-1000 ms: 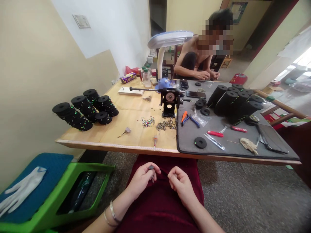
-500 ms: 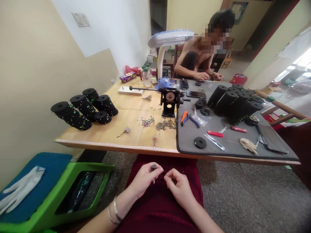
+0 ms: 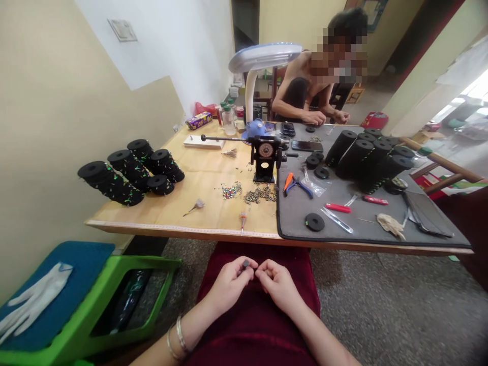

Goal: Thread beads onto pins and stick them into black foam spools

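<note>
Over my lap, my left hand point(image 3: 231, 285) is closed around a small dark grey piece point(image 3: 246, 264), whose top shows between thumb and forefinger. My right hand point(image 3: 279, 285) is pinched beside it, its fingertips almost touching the left ones. Whatever lies in the right pinch is too small to make out. On the table edge ahead lies a small orange-tipped bundle point(image 3: 243, 221). Behind it are a pile of coloured beads point(image 3: 231, 191) and a heap of small metal parts point(image 3: 260, 194).
A black hand-cranked winder point(image 3: 265, 157) stands mid-table before a lamp point(image 3: 251, 96). Black foam spools point(image 3: 125, 175) stand left, more spools point(image 3: 358, 155) right. Pliers point(image 3: 297, 186) and scissors point(image 3: 337, 219) lie on the grey mat point(image 3: 293, 226). A person point(image 3: 293, 96) sits across. A green stool point(image 3: 82, 320) stands left.
My hands have come together, the right fingertips now close against the left ones. The dark piece has shifted slightly right with my left hand. The view has moved a little.
</note>
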`<action>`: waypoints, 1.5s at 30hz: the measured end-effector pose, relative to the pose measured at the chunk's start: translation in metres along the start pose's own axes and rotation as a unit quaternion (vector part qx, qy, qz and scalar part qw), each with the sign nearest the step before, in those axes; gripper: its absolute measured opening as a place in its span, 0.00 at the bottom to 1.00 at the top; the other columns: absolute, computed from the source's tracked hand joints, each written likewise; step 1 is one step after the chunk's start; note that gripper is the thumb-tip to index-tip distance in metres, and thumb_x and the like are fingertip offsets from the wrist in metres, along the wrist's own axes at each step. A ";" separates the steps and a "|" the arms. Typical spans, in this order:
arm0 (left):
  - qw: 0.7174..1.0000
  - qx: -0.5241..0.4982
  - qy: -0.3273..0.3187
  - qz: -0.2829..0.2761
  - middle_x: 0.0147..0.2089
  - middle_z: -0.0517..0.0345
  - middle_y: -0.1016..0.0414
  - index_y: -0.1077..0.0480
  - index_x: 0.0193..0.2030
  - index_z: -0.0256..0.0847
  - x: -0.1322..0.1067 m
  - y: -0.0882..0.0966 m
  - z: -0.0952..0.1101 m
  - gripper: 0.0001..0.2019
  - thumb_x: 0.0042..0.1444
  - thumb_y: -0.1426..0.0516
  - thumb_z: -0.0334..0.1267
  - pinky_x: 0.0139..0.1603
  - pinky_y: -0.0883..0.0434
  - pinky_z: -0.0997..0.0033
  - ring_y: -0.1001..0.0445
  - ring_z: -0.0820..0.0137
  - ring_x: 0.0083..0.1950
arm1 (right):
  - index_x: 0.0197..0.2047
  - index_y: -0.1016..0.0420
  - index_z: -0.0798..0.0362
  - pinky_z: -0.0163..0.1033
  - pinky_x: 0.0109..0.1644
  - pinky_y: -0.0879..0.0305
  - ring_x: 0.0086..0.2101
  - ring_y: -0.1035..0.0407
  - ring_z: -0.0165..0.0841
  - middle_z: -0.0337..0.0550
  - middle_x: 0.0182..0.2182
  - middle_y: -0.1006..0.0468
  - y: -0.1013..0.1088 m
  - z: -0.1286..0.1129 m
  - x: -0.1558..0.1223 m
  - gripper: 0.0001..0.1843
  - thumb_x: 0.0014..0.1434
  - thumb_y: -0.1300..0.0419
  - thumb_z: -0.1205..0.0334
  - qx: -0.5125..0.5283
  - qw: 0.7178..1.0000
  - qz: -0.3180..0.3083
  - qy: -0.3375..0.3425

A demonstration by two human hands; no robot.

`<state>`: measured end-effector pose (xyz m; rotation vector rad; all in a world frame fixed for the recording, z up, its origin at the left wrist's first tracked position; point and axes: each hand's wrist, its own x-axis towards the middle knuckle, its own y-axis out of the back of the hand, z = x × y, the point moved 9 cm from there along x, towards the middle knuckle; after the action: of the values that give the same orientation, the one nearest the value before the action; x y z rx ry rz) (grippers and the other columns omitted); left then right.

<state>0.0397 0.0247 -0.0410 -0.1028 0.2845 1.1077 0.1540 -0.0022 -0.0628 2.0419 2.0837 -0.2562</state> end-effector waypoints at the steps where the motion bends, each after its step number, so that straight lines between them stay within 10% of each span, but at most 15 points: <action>1: 0.999 -0.036 0.021 -0.008 0.28 0.59 0.29 0.27 0.38 0.37 0.000 -0.002 -0.005 0.10 0.52 0.45 0.37 0.30 0.37 0.73 0.34 0.72 0.28 | 0.24 0.33 0.52 0.31 0.21 0.53 0.15 0.49 0.24 0.28 0.12 0.39 0.002 0.004 0.001 0.14 0.52 0.38 0.53 0.012 1.000 0.004 -0.008; 8: 0.986 -0.139 0.084 -0.041 0.33 0.53 0.25 0.30 0.47 0.34 -0.001 -0.012 -0.020 0.17 0.52 0.42 0.40 0.35 0.34 0.69 0.28 0.71 0.32 | 0.26 0.36 0.52 0.30 0.19 0.58 0.13 0.53 0.22 0.26 0.10 0.40 0.011 0.011 -0.001 0.18 0.51 0.38 0.47 0.128 0.990 0.043 -0.033; 27: 0.989 -0.120 0.062 -0.067 0.24 0.56 0.25 0.38 0.31 0.38 0.000 -0.023 -0.019 0.13 0.52 0.39 0.44 0.28 0.39 0.73 0.29 0.72 0.26 | 0.25 0.36 0.52 0.28 0.16 0.55 0.11 0.48 0.21 0.28 0.09 0.37 -0.001 0.007 0.000 0.19 0.48 0.37 0.47 0.109 0.993 0.031 -0.038; 45: 0.983 -0.160 0.093 0.008 0.25 0.60 0.28 0.35 0.30 0.37 0.003 -0.011 -0.032 0.12 0.49 0.38 0.42 0.27 0.38 0.74 0.32 0.75 0.25 | 0.25 0.39 0.51 0.28 0.17 0.57 0.11 0.51 0.21 0.27 0.08 0.38 0.005 0.016 -0.003 0.18 0.50 0.39 0.48 0.088 0.993 0.062 -0.047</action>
<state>0.0457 0.0154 -0.0732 -0.4919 0.2723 1.1559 0.1600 -0.0090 -0.0773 2.2024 1.9307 -0.5207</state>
